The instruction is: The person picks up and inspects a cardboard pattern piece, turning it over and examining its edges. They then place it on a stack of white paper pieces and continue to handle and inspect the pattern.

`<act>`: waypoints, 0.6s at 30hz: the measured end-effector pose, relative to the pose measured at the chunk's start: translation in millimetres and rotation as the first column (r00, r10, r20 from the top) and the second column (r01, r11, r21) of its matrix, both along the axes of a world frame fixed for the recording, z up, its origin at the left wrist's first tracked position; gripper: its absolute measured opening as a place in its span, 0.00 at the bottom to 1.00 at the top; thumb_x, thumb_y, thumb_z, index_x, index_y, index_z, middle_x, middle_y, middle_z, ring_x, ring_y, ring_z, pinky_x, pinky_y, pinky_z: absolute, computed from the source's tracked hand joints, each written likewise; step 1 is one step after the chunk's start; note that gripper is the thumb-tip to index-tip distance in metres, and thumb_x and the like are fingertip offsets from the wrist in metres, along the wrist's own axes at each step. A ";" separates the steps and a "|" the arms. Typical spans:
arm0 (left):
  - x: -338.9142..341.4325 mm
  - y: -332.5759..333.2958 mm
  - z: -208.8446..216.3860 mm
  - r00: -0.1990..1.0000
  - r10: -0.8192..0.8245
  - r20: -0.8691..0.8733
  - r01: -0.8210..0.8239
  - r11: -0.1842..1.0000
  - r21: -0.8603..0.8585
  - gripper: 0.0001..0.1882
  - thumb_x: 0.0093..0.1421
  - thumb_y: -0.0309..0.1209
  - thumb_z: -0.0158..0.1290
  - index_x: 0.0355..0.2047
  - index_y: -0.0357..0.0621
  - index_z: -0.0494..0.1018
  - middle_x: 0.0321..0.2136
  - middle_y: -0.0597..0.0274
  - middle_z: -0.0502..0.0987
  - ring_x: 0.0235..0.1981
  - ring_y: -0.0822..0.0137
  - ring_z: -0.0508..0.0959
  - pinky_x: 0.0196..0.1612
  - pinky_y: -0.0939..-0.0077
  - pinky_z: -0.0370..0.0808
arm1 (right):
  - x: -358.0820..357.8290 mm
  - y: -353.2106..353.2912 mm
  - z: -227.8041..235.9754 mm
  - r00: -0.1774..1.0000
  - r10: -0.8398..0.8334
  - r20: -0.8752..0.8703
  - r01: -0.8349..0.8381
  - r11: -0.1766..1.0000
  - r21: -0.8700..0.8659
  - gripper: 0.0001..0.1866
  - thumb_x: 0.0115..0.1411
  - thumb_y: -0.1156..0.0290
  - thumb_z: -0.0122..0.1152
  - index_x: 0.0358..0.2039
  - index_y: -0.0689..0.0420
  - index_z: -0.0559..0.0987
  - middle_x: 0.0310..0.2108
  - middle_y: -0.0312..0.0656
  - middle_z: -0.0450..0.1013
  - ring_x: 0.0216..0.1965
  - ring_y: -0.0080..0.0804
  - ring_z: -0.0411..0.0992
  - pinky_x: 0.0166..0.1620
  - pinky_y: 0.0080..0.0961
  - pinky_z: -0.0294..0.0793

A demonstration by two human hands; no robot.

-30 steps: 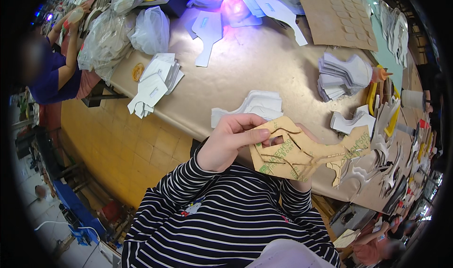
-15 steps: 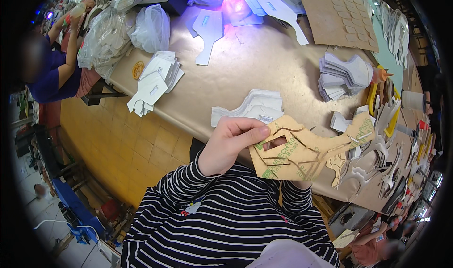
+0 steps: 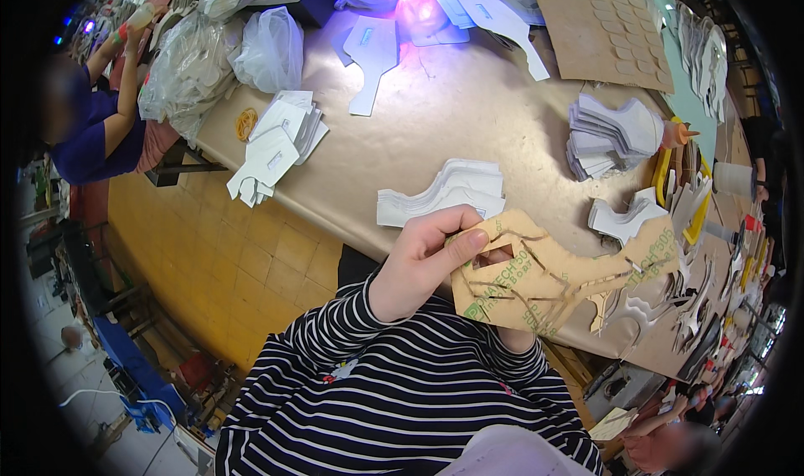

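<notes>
While the left hand (image 3: pixel 431 254) pinches the template (image 3: pixel 515 288) by its left end, thumb on the upper face beside the cutout and forefinger curled behind, the right hand (image 3: pixel 517 339) is mostly hidden beneath the board; whether its fingers are clamped or apart cannot be told. The template, tan and slotted, is held up on the near side of the white stack (image 3: pixel 452 187), a little to its right. The small stack (image 3: pixel 624 216) lies right of the white stack, and the lilac stack (image 3: pixel 615 128) lies beyond and to the right of it. The step in hand appears to be handling or checking the template. A next move would seem to call for a steady pinch and a settled right-hand hold before the template is turned or lowered.
</notes>
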State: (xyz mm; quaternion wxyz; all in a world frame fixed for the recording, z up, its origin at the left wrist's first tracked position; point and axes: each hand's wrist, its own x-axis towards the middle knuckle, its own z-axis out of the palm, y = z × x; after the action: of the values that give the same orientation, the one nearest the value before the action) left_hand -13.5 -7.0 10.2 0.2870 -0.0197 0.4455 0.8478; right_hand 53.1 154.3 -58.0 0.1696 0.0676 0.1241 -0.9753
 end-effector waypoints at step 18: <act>8.9 1.9 7.0 0.994 0.071 -0.081 -0.080 0.991 -0.109 0.12 0.69 0.32 0.48 0.30 0.38 0.71 0.25 0.73 0.68 0.28 0.82 0.63 0.32 0.85 0.61 | -28.4 -9.5 28.2 0.998 -0.063 -0.005 0.063 0.998 0.010 0.31 0.70 0.67 0.50 0.70 0.57 0.53 0.55 0.50 0.67 0.53 0.36 0.70 0.54 0.33 0.75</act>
State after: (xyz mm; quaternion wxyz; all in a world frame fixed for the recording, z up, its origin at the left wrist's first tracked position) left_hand -4.6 -5.1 17.2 0.2359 -0.0202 0.5020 0.8318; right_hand 24.7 144.7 -29.8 0.1380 0.0701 0.1270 -0.9797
